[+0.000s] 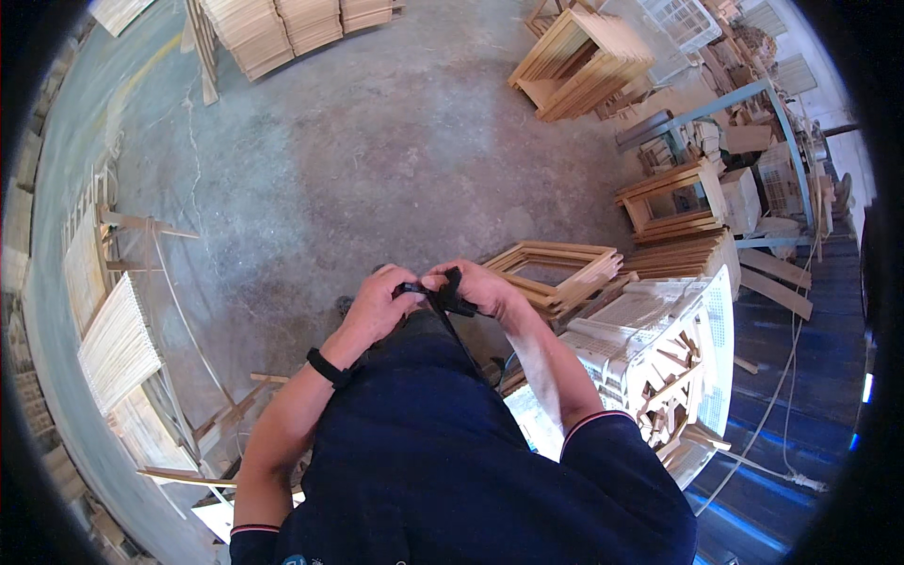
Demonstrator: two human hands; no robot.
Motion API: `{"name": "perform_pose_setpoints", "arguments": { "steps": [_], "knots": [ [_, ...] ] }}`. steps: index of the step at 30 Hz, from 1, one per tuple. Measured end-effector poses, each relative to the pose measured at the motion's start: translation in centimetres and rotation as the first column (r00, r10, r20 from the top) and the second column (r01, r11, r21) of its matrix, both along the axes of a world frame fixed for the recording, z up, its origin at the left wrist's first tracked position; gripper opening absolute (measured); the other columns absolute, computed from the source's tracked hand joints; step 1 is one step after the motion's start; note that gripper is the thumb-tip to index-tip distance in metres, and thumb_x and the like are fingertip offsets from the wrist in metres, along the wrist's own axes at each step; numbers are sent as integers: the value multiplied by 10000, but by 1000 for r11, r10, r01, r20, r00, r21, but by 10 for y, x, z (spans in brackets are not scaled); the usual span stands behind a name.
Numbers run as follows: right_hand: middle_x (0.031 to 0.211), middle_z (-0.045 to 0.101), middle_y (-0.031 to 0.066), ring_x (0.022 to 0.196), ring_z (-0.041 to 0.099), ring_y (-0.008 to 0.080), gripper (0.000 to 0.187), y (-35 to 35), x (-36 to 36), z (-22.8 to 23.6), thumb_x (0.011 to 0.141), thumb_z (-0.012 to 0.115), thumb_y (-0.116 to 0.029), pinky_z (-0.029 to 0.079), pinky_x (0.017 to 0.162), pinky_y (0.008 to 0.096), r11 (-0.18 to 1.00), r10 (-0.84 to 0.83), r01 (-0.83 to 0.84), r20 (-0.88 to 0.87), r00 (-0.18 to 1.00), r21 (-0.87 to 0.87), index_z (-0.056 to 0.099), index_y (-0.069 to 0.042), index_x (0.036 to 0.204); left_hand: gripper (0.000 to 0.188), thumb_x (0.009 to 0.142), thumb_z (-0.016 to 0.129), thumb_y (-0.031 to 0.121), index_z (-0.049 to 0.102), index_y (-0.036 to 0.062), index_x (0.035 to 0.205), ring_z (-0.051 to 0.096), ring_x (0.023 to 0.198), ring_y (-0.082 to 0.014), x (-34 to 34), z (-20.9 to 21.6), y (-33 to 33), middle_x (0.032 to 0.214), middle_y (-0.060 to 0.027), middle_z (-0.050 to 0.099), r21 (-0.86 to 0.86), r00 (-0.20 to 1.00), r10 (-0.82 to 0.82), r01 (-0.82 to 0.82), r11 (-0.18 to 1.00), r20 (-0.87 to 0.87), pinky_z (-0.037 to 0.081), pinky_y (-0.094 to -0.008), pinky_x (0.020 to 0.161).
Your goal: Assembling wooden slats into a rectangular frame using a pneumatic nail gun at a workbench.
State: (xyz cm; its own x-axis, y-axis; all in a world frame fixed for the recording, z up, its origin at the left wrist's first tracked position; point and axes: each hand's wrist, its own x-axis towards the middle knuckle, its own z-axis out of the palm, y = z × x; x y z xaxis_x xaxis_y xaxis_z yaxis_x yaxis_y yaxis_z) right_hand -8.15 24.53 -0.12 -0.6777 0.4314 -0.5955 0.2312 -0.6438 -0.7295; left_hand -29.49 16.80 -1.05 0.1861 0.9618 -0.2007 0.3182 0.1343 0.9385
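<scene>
Both hands meet in front of the person's chest, above the concrete floor (377, 160). The left hand (377, 306) and right hand (480, 287) each pinch a black strap (443, 299) between clenched fingers. A stack of wooden frames (556, 268) lies just beyond the right hand.

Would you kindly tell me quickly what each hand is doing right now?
Left hand: closed, pinching one end of the black strap.
Right hand: closed, gripping the same black strap at the other end.
</scene>
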Motion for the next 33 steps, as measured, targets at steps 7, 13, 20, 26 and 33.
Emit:
{"name": "perform_pose_setpoints", "arguments": {
  "steps": [7,13,20,26,33],
  "knots": [
    [1062,700,92,936,674,186,276,13,-6,-30,1022,524,-185,547,835,324,919,-366,353,-44,930,-176,673,-3,1165,164,857,751,22,701,24,1014,635,1048,-200,7,25,8,1148,-67,615,176,986,-28,-2,984,167,519,-322,931],
    [1112,694,98,997,671,201,265,14,-39,-31,1019,481,-110,551,868,334,901,-425,421,-13,905,-105,652,-3,1192,215,807,814,69,740,46,1007,549,1222,-237,9,22,13,1289,-96,537,-26,985,81,-78,997,153,453,-361,1045],
    [1015,707,83,918,672,172,404,15,-58,-36,1050,560,-378,547,811,318,933,-352,348,-25,936,-97,679,-1,1133,241,767,842,85,750,65,989,491,1267,-307,8,16,13,1278,-101,492,164,998,58,-62,985,25,424,-408,1081],
    [1076,703,80,954,669,154,272,11,-66,-50,1036,573,-219,559,836,327,903,-430,430,-53,901,-13,667,-7,1178,237,736,853,77,766,109,954,496,1227,-288,3,16,13,1239,-79,482,227,996,73,-81,970,41,432,-415,1071],
    [1051,692,71,935,665,153,275,-1,-71,-79,1028,581,-220,560,817,324,906,-420,422,-63,905,24,674,-7,1175,257,742,854,57,764,88,981,515,1191,-242,-12,5,14,1216,-55,505,51,978,-27,16,999,207,434,-385,1061]
  ]
}}
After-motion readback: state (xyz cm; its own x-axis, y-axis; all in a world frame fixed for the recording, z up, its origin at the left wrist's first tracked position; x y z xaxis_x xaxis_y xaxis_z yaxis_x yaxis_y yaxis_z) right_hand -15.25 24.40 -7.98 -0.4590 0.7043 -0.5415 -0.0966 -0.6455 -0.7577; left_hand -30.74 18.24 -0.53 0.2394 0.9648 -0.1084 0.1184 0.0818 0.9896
